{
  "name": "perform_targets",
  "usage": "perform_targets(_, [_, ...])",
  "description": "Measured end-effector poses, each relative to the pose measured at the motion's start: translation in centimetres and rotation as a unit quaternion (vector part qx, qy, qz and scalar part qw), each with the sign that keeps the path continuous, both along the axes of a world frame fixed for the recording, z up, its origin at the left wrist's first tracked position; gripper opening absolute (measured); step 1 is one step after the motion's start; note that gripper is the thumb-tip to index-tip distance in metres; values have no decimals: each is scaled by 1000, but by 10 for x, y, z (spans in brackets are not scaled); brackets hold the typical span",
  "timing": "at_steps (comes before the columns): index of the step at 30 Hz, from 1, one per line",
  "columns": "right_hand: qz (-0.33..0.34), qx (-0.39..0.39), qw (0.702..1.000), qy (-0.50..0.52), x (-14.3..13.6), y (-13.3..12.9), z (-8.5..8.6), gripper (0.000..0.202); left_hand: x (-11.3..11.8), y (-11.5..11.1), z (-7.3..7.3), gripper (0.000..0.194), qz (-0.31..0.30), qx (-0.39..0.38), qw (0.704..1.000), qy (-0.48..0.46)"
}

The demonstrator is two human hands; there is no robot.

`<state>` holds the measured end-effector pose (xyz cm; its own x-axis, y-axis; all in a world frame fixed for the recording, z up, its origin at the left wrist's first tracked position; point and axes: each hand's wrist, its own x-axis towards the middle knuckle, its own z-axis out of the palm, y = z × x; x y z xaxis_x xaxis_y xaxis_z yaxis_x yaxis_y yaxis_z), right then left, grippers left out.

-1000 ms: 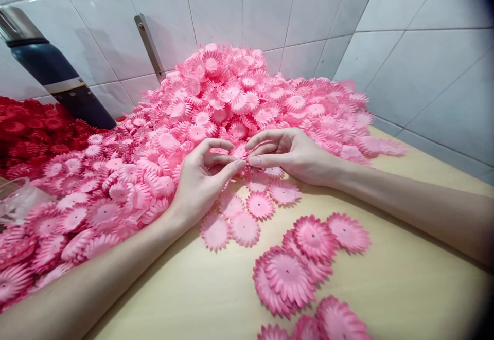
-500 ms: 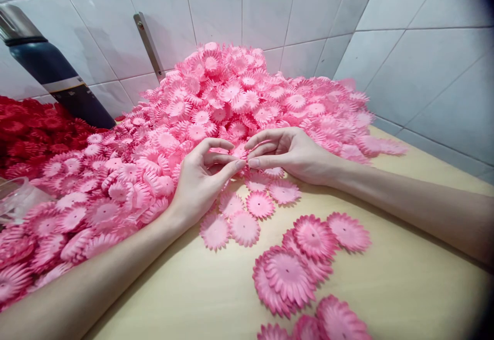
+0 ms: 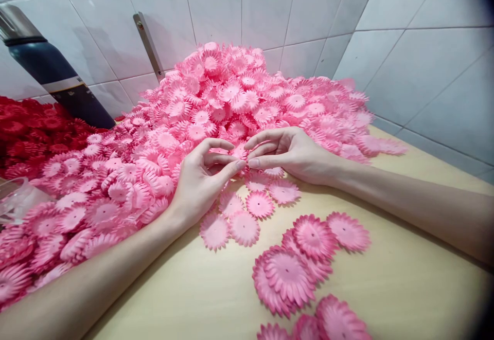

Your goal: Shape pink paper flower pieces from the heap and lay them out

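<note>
My left hand (image 3: 206,175) and my right hand (image 3: 283,155) meet at the front of a big pile of pink flower-shaped pieces (image 3: 231,90). Thumbs and fingertips of both are pressed together, almost touching each other; whatever lies between them is too small to make out. Just below the hands, several loose pink pieces (image 3: 245,228) lie flat on the pale table (image 3: 185,288). Nearer the front edge, darker-rimmed pink pieces (image 3: 287,273) overlap in small stacks.
A dark blue bottle (image 3: 57,67) leans at the back left beside a red pile (image 3: 34,134). At the left edge sits a clear plastic container (image 3: 19,201). A metal strip (image 3: 148,44) is against the tiled wall (image 3: 216,5) behind the pink pile.
</note>
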<state>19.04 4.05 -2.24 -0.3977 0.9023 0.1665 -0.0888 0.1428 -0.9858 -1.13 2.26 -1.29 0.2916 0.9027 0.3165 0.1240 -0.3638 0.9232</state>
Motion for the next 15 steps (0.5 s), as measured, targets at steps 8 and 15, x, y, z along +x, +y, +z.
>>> perform_targets(8, [0, -4, 1000, -2, 0, 0, 0, 31, 0, 0, 0, 26, -1, -4, 1000, -1])
perform_targets(15, [-4, 2, 1000, -7, 1, 0, 1, 33, -1, 0, 1, 29, -9, -10, 1000, -7])
